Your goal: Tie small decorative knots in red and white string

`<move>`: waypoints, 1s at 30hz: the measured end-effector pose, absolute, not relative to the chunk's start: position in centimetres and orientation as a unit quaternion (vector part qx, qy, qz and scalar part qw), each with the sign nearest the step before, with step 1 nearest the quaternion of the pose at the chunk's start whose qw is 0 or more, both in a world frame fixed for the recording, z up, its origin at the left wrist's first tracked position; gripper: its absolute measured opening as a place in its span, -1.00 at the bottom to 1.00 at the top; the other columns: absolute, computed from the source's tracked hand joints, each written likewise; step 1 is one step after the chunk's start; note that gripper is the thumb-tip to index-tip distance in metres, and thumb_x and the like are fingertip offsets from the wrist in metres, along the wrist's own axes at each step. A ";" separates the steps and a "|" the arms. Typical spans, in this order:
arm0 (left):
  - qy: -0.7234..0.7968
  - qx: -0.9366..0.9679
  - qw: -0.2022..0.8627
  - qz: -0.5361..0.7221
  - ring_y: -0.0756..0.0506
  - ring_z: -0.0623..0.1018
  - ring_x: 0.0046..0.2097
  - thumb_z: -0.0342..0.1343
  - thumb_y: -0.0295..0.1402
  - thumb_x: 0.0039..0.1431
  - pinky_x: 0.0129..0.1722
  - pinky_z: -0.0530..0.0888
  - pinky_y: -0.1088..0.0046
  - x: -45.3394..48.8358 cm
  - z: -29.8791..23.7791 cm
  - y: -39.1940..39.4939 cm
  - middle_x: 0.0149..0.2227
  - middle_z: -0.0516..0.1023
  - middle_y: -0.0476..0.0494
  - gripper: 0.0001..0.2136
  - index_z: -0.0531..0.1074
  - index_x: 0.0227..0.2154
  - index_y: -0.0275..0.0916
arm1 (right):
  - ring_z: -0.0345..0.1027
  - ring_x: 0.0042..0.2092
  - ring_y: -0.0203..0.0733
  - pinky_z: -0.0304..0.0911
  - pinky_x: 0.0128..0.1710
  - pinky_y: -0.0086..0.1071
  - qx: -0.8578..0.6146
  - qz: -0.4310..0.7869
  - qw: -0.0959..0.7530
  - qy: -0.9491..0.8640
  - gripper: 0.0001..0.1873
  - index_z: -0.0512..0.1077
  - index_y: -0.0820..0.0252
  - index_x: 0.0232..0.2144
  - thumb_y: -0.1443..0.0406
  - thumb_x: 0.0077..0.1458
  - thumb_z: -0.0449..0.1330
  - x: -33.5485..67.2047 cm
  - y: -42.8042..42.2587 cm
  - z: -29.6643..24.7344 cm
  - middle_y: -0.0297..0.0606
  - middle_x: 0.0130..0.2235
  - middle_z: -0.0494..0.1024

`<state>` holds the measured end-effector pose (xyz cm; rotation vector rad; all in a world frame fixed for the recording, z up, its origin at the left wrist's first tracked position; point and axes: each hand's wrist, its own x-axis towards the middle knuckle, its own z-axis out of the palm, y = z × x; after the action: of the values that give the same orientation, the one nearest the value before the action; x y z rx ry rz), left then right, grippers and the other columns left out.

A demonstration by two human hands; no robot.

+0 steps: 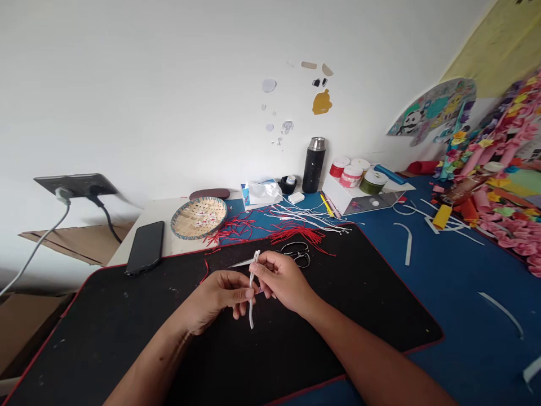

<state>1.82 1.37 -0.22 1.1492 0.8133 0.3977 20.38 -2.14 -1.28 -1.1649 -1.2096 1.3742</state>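
A white cord (251,320) runs roughly upright between my two hands, its doubled upper end poking out above the fingers and a single end hanging below. My left hand (228,294) pinches it low down between thumb and fingers. Higher up, my right hand (276,276) grips the same cord with thumb and forefinger. Something small and purplish shows between the hands, too small to name. Just behind my hands, scissors (301,258) with black handles lie on the black mat (338,316), their blades partly covered by my right hand.
Red cords (302,232) and white cords (313,214) lie loose behind the mat. A woven basket (180,230) holds small pieces. A phone (146,247) lies at left; a black flask (314,166) and lidded jars (350,176) stand at the back. Paper strips (408,245) are scattered at right.
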 end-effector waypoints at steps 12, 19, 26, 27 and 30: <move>0.399 0.465 0.759 0.218 0.04 0.44 -0.58 0.54 -0.19 -0.12 -0.57 0.36 0.57 1.7 -0.7 1.8 -0.58 0.55 -0.10 -0.70 0.67 -0.46 -0.33 | 0.18 -0.63 -0.40 0.07 -0.62 -0.51 -0.473 0.541 0.476 -0.506 -0.63 0.40 0.16 -0.37 0.00 0.27 0.22 20.6 -2.2 -1.7 -0.48 -0.60 0.37; 0.391 0.431 0.775 0.246 0.06 0.43 -0.58 0.55 -0.23 -0.11 -0.58 0.34 0.61 1.4 -0.9 2.2 -0.56 0.56 -0.11 -0.70 0.67 -0.44 -0.36 | 0.18 -0.63 -0.39 0.10 -0.60 -0.49 -0.457 0.537 0.491 -0.511 -0.62 0.44 0.17 -0.31 -0.03 0.27 0.21 20.4 -2.3 -1.2 -0.48 -0.60 0.36; 0.386 0.385 0.788 0.287 0.07 0.46 -0.53 0.57 -0.30 -0.13 -0.55 0.40 0.63 1.3 -1.7 2.6 -0.48 0.60 -0.13 -0.72 0.67 -0.41 -0.38 | 0.25 -0.58 -0.33 0.15 -0.55 -0.45 -0.474 0.479 0.496 -0.548 -0.67 0.53 0.16 -0.24 0.02 0.30 0.20 20.3 -2.7 -1.6 -0.43 -0.55 0.39; 0.385 0.379 0.790 0.291 0.07 0.47 -0.53 0.57 -0.30 -0.13 -0.54 0.41 0.64 1.2 -1.8 2.6 -0.50 0.59 -0.12 -0.72 0.67 -0.42 -0.38 | 0.27 -0.56 -0.32 0.15 -0.53 -0.45 -0.478 0.465 0.493 -0.559 -0.68 0.54 0.15 -0.23 0.03 0.30 0.21 20.3 -2.7 -1.7 -0.41 -0.54 0.41; 0.382 0.360 0.793 0.310 0.07 0.48 -0.52 0.59 -0.33 -0.16 -0.53 0.42 0.66 1.2 -1.8 2.7 -0.53 0.57 -0.09 -0.70 0.67 -0.40 -0.39 | 0.30 -0.51 -0.29 0.18 -0.48 -0.42 -0.487 0.429 0.481 -0.589 -0.68 0.58 0.13 -0.18 0.04 0.32 0.20 20.2 -2.9 -1.9 -0.36 -0.49 0.48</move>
<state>1.24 2.69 -1.78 0.7742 0.8215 0.6674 20.21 -2.89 -1.95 -1.1884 -1.4370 1.0457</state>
